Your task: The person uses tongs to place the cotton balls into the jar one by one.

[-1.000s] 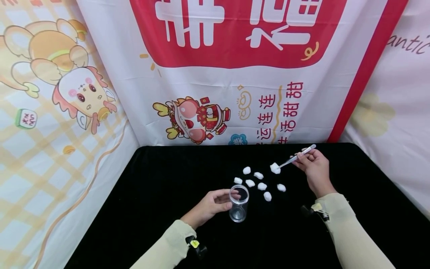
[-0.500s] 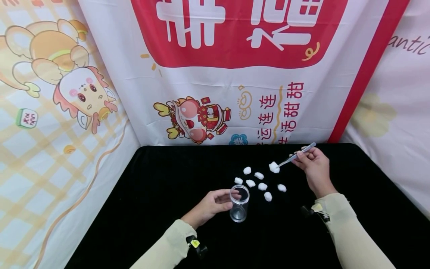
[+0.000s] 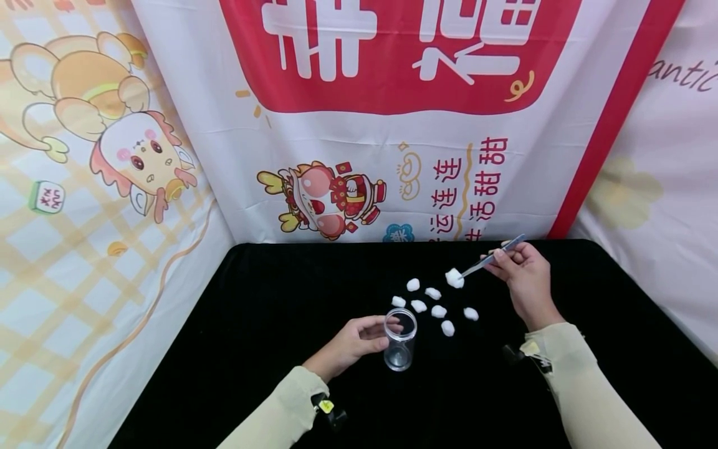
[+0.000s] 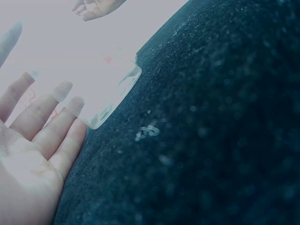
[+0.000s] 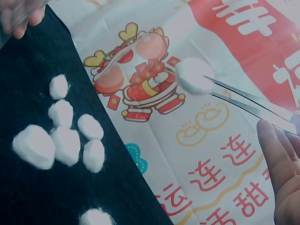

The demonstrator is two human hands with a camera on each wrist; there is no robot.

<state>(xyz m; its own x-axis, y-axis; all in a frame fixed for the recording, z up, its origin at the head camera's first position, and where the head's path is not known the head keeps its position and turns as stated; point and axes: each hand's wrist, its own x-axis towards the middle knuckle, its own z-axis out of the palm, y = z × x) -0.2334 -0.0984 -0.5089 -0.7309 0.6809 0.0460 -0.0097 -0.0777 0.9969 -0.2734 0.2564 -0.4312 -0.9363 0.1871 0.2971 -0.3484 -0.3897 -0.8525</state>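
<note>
A clear, lidless jar [image 3: 399, 357] stands upright on the black cloth. My left hand [image 3: 346, 344] holds it from the left, thumb on the near side and fingers behind. In the left wrist view, fingertips touch the jar's wall, which is washed out by glare. My right hand [image 3: 526, 284] pinches silver tweezers [image 3: 487, 263]. At their tips hangs a white cotton ball [image 3: 454, 278], raised off the table; the right wrist view shows this cotton ball [image 5: 194, 76] at the two prongs. Several more cotton balls [image 3: 438, 311] lie loose between the hands, behind and right of the jar.
The black cloth [image 3: 269, 299] covers the table. A printed white and red banner [image 3: 348, 137] hangs along its far edge, and patterned fabric [image 3: 101, 249] lines the left side. Another white sheet [image 3: 662, 187] hangs on the right.
The tweezers and their cotton ball have moved slightly left and up. The left hand, the jar and the loose cotton balls show no real movement.
</note>
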